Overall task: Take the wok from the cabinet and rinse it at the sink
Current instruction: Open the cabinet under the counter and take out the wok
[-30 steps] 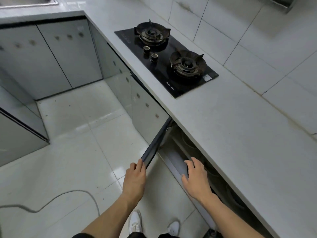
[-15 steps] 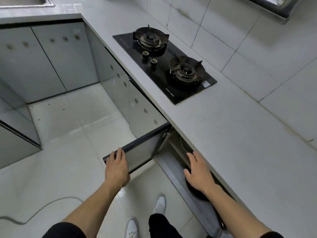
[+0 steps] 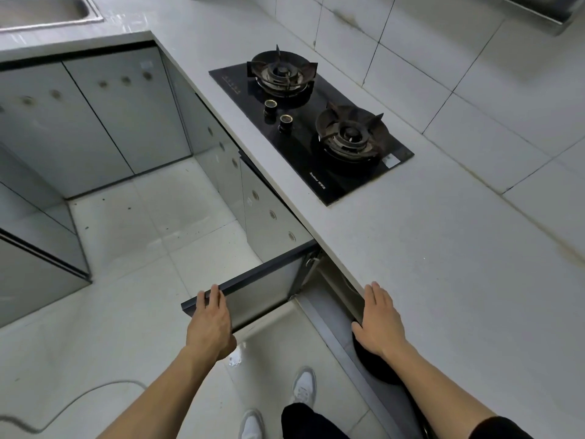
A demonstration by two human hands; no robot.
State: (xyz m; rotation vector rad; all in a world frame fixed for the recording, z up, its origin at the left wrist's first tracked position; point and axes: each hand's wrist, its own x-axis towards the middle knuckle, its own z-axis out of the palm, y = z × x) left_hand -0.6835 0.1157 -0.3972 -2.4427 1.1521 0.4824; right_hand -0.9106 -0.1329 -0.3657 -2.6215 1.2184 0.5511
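Black wok [image 3: 376,365]: at 6 o'clock, just under right hand [image 3: 381,321].
Right fingers: straight, grasping nothing.
Left hand [image 3: 210,324]: grips cabinet door [image 3: 262,289], farther off.

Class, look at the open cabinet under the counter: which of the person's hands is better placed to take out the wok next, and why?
The right hand. It is open at the cabinet opening, just above the dark wok inside, while the left hand grips the top edge of the cabinet door.
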